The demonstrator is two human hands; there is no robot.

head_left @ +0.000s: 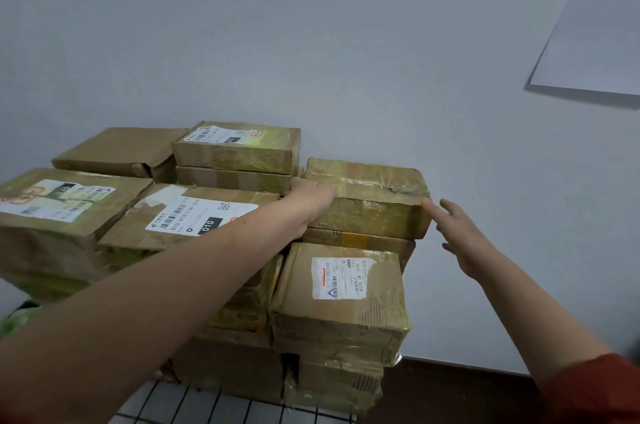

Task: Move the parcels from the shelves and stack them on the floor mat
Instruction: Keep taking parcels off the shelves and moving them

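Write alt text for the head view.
Two bare hands flank a taped cardboard parcel atop a stack of parcels against a white wall: the left hand at its left end, the open right hand at its right corner.

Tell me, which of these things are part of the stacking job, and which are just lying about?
In the job: taped parcel on top; stacked parcels; grid-patterned floor mat.
Lying about: paper sheet on the wall; green thing at far left.

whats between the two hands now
In the head view, a taped parcel lies between them: the left hand touches its left end, and the right hand is at its right corner.
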